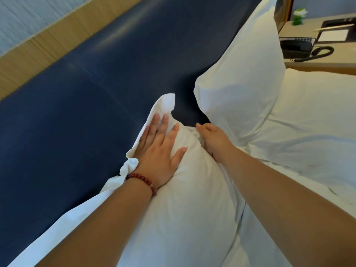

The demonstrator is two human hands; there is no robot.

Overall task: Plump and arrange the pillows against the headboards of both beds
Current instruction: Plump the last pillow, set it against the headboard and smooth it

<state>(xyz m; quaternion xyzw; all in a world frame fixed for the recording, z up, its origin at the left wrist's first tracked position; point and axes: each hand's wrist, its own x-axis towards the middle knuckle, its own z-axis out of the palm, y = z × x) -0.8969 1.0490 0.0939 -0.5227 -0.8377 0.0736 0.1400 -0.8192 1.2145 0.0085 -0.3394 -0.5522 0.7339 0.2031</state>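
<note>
1. Soft white fabric pillow [185,189], leaning against the navy padded headboard [77,112]: light, yielding.
2. Left hand [159,151] spread flat on it.
3. Right hand [213,139] bunches its top edge; corners look like the best hold.

This is looking like a hotel bedroom. A long padded navy headboard [96,78] is running along the wall, framed by a light wood panel [38,49]. White pillows [240,78] and crisp white bed linen [308,132] are lying against it. Beside the bed, a corded desk telephone [296,47] and a notepad [334,34] are sitting on a bedside surface [327,64].
</note>
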